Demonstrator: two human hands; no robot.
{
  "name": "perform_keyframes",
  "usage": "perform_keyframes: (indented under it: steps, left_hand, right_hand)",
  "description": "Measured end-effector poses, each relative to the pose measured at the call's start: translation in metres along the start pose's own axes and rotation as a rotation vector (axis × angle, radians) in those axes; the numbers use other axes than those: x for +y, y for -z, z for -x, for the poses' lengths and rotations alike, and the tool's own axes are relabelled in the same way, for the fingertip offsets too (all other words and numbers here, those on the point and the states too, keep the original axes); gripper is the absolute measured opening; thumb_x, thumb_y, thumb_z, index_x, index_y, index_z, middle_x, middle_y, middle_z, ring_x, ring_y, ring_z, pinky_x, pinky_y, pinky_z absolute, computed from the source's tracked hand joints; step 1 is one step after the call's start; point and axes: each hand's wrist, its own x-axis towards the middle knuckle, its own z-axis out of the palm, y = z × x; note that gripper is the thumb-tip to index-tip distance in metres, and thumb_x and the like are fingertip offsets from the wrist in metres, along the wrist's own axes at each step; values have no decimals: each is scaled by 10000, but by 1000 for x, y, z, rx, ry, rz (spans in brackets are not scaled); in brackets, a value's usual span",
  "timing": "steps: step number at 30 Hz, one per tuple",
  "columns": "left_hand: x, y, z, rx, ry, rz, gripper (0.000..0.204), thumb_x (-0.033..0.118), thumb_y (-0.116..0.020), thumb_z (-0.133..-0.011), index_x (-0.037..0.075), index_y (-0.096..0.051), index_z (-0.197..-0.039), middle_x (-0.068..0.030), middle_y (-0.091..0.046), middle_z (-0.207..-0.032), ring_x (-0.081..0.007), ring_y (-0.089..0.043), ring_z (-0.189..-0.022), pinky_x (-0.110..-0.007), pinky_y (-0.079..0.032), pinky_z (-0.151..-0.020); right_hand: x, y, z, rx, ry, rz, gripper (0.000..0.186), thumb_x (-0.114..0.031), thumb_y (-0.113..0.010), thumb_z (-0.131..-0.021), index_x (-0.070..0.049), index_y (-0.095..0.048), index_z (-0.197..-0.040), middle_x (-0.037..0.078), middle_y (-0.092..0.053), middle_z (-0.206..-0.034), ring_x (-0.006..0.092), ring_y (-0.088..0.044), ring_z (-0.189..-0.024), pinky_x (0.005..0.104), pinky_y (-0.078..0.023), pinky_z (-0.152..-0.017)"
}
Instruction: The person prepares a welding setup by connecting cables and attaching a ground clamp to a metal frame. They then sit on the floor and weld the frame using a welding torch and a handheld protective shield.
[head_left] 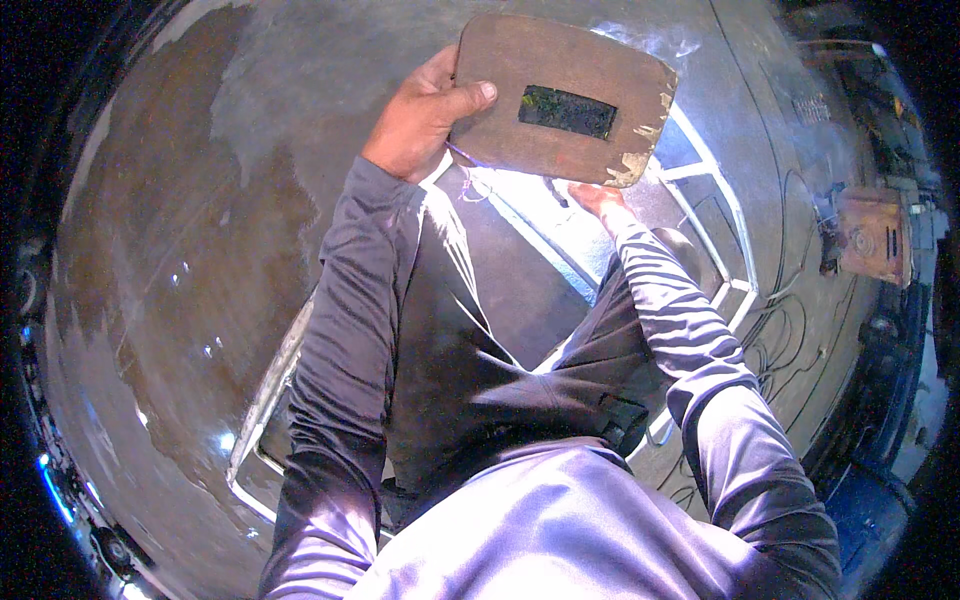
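My left hand (425, 118) grips the left edge of a brown handheld welding shield (490, 70), its thumb lying on the near face. A dark rectangular window (568, 112) sits in the middle of the shield, and the lower right corner is chipped and peeling. Lower and to the right, my right hand (598, 198) is partly covered by the shield. Its visible fingers are curled, but whatever they hold is hidden. Strong white-violet light glares from behind the shield, across pale metal bars (540, 235) beneath my hands.
A light tubular metal frame (715, 185) stands on the floor to the right of the shield. Several dark cables (790, 310) loop over the floor near a rusty orange box (872, 235). Another pale metal tube (265, 400) runs beside my left leg. Wet-looking patches mark the grey floor (200, 250).
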Motion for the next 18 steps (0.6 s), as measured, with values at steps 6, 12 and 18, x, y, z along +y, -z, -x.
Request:
perform_keyframes:
  steps: [6,12,18]
  left_hand:
    - [4,-2,4,26,24,5,478,59,-580,-863,-55,-433,-1304,-143,-573,-1198,-223,-569,-1083,-332,-450,-953]
    - [8,-6,7,49,37,35,477,37,-564,-864,-55,-426,-1311,-150,-572,-1205,-225,-576,-1080,-344,-454,-957]
    - [12,-9,12,36,29,61,465,24,-560,-864,-52,-432,-1304,-146,-575,-1207,-224,-578,-1083,-346,-455,-958]
  right_hand:
    - [15,5,-24,-325,135,19,627,-563,-540,-828,-150,-521,-1300,78,-518,-1355,249,-419,-1298,356,-322,-1082]
    - [47,-29,-31,-367,-165,34,621,-531,-593,-817,-150,-524,-1302,87,-517,-1357,259,-461,-1267,359,-368,-1051]
    - [49,-26,-32,-264,120,-1,636,-509,-651,-796,-158,-521,-1310,85,-511,-1363,252,-464,-1261,340,-360,-1060]
